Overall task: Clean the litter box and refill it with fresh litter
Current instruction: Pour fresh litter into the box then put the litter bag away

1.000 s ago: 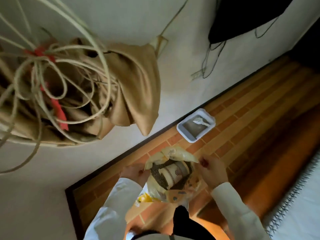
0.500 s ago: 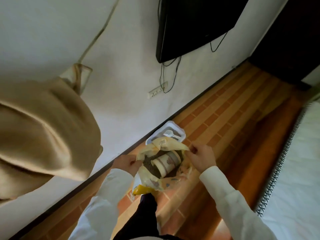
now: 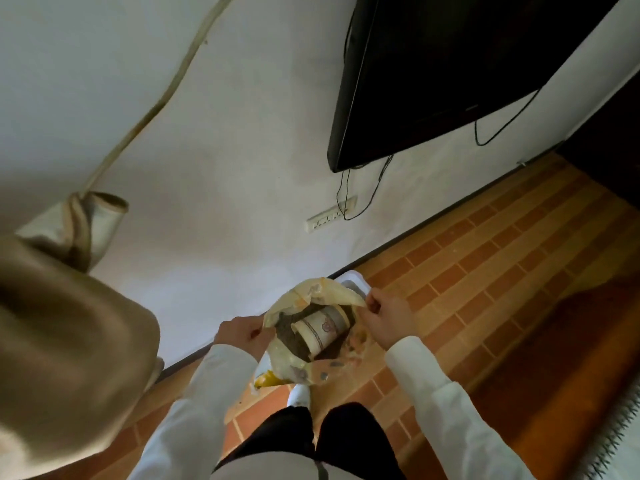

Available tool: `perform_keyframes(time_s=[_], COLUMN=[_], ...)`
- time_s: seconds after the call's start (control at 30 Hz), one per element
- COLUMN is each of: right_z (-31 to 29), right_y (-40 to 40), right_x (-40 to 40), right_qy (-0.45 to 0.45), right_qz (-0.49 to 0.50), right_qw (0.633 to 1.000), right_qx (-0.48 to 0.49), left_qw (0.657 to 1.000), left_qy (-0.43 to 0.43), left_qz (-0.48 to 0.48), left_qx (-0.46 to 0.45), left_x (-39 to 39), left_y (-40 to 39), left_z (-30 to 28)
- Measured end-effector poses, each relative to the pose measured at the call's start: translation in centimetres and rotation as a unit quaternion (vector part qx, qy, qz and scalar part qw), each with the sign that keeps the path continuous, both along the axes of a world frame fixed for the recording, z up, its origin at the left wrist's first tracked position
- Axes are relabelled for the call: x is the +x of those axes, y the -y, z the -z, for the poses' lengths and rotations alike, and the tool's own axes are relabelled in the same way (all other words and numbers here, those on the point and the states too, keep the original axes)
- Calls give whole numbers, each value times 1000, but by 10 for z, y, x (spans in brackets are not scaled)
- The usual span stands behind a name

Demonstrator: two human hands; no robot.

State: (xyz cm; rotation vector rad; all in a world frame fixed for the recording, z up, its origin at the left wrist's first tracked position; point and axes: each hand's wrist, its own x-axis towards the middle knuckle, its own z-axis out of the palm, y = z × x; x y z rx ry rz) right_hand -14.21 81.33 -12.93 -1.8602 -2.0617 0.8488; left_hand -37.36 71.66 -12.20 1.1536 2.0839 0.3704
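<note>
I hold a yellow litter bag [image 3: 332, 296] open in front of me, above the floor. My left hand [image 3: 240, 332] pinches its left rim and my right hand [image 3: 389, 315] pinches its right rim. Inside the bag lies dark litter [image 3: 289, 336] with a patterned paper cup [image 3: 320, 329] on its side. The white litter box [image 3: 355, 279] stands on the floor by the wall, mostly hidden behind the bag; only a corner shows.
A black TV [image 3: 460, 74] hangs on the white wall with cables down to a socket strip [image 3: 330, 214]. A tan cloth bundle [image 3: 69, 344] hangs close at the left. Orange brick-pattern floor [image 3: 485, 271] runs to the right; a white mat edge [image 3: 620, 441] lies at lower right.
The view swung right and I moved closer to the litter box, which is now mostly covered by the bag. Both hands keep hold of the bag's rim.
</note>
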Motion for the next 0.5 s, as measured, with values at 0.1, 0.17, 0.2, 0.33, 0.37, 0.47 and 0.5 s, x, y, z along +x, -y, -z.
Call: perform_keyframes(time_s=[0.1, 0.17, 0.2, 0.33, 0.37, 0.47, 0.5], right_z=[5, 10, 16, 36, 40, 50, 53], right_y=[-40, -64, -76, -114, -122, -144, -150], right_x=[-9, -15, -18, -28, -31, -41, -45], right_qy=[0, 5, 4, 12, 8, -15, -19], right_qz=[-38, -61, -74, -136, -160, -241, -267], right_qw=[999, 997, 996, 989, 985, 969, 962], right_qx=[-21, -35, -43, -56, -56, -54, -52], left_qw=[998, 995, 992, 972, 966, 940, 928], left_qy=[28, 36, 36, 40, 36, 27, 27], left_qz=[-54, -94, -116, -227, -251, -338, -370], left_qx=[1, 12, 18, 51, 54, 42, 31], left_x=[1, 3, 6, 19, 24, 44, 50], left_y=[-18, -27, -31, -42, -44, -46, -46], left_z=[0, 5, 7, 30, 37, 56, 64])
